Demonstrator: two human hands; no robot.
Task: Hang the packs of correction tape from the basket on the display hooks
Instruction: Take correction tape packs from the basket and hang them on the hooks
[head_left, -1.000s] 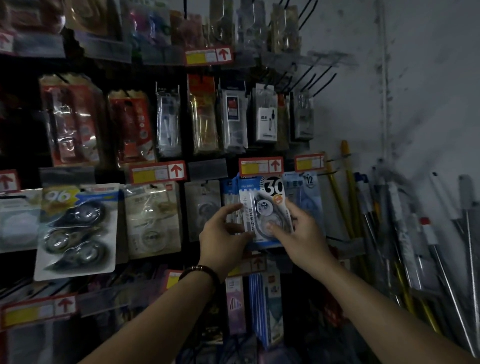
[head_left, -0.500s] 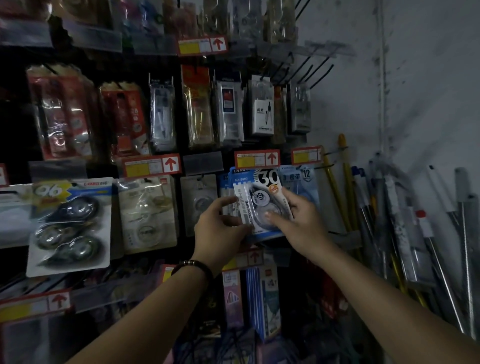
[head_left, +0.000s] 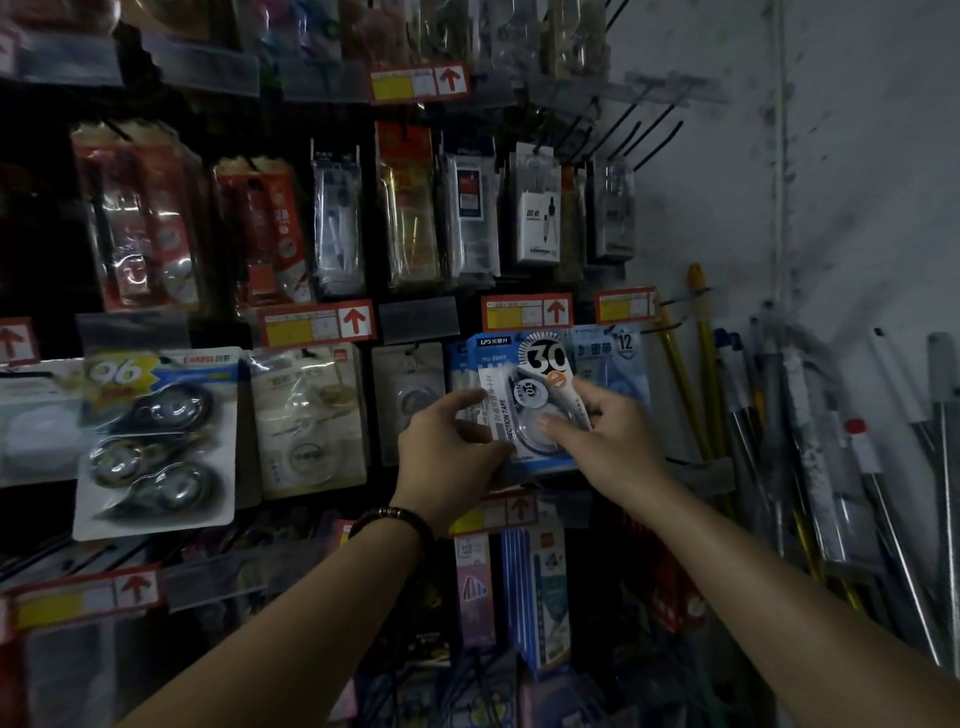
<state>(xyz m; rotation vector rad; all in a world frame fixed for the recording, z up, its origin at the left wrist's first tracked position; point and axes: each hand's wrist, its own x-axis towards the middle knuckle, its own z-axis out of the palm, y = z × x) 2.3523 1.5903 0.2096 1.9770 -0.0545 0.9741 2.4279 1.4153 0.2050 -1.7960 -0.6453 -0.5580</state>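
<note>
A blue correction tape pack (head_left: 524, 364) marked "30" is held up against the display rack, below a red and yellow price tag (head_left: 527, 312). My left hand (head_left: 447, 452) grips its lower left edge. My right hand (head_left: 602, 436) holds its right side, thumb across the clear blister. Behind it hang more blue packs, and a pale blue pack (head_left: 615, 364) marked "12" hangs to the right. The hook for the pack is hidden behind the card. The basket is out of view.
A three-piece correction tape card (head_left: 156, 441) hangs at the left, next to a beige pack (head_left: 306, 421). Compass sets (head_left: 537, 218) hang on the row above. Bare black hooks (head_left: 639, 130) stick out upper right. Poles and rods (head_left: 831, 467) lean on the grey wall.
Both hands stay on the blue pack at the rack. The pack has tilted a little, and the view has shifted slightly down and left.
</note>
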